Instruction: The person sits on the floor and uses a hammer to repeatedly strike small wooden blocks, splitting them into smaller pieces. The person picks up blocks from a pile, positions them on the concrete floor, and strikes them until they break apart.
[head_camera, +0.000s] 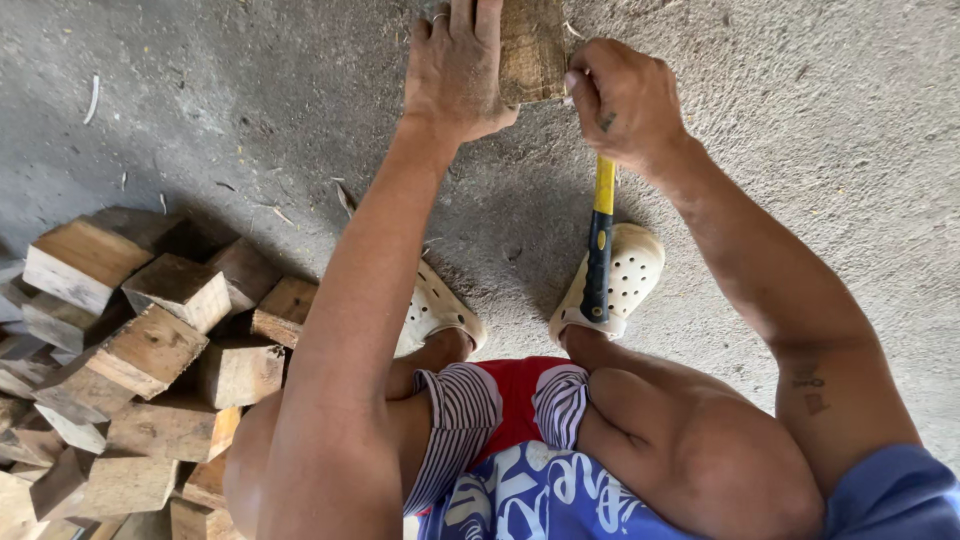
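My left hand (455, 65) presses flat against the side of an upright wooden block (532, 48) at the top of the view, with a ring on one finger. Just to the right of the block, my right hand (625, 100) is closed around the top end of a tool with a yellow and black handle (600, 250). The handle points back toward my feet. The tool's head is hidden behind my fist and the block.
A heap of cut wooden blocks (150, 350) lies on the grey concrete floor (800, 150) at my left. My feet in cream perforated clogs (625, 275) rest below the hands. Small wood splinters (93, 98) are scattered on the floor.
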